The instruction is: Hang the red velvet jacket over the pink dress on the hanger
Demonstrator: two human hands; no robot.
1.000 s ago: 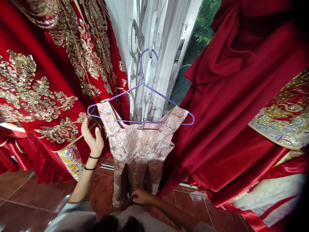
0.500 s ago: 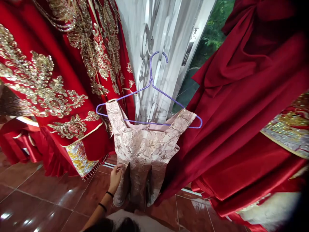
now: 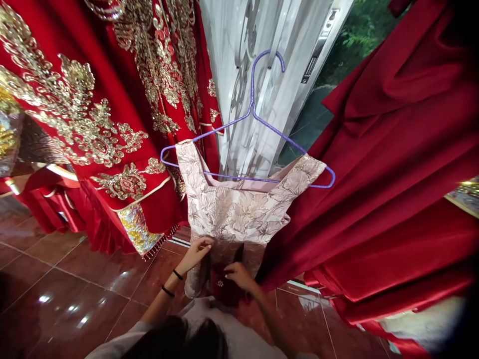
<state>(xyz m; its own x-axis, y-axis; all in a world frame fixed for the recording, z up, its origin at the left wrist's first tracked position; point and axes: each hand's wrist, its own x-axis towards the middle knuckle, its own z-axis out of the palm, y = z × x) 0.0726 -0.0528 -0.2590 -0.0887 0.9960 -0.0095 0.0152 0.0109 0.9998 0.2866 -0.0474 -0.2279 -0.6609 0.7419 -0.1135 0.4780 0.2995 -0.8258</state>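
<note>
A pale pink floral dress (image 3: pixel 243 209) with wide shoulder straps hangs on a purple hanger (image 3: pixel 253 85). My left hand (image 3: pixel 198 251) is at the left side of its waist, with thumb and fingers closed on the dress fabric. Lower and to the right, in front of the skirt, my right hand (image 3: pixel 239 275) has its fingers curled at the top of a dark red piece of cloth (image 3: pixel 228 294). A small sparkling ornament (image 3: pixel 220 284) shows on that cloth. The fingertips of my right hand are partly hidden against it.
Red gowns with gold embroidery (image 3: pixel 108 134) hang close on the left. A long dark red gown (image 3: pixel 366 164) fills the right side. Behind the dress stands a white door frame (image 3: pixel 295 85) with a metal latch. The floor is glossy brown tile (image 3: pixel 75 294).
My right hand has come into view at the skirt with the dark red cloth. My left hand has shifted inward along the waist. The view has tilted slightly down and left.
</note>
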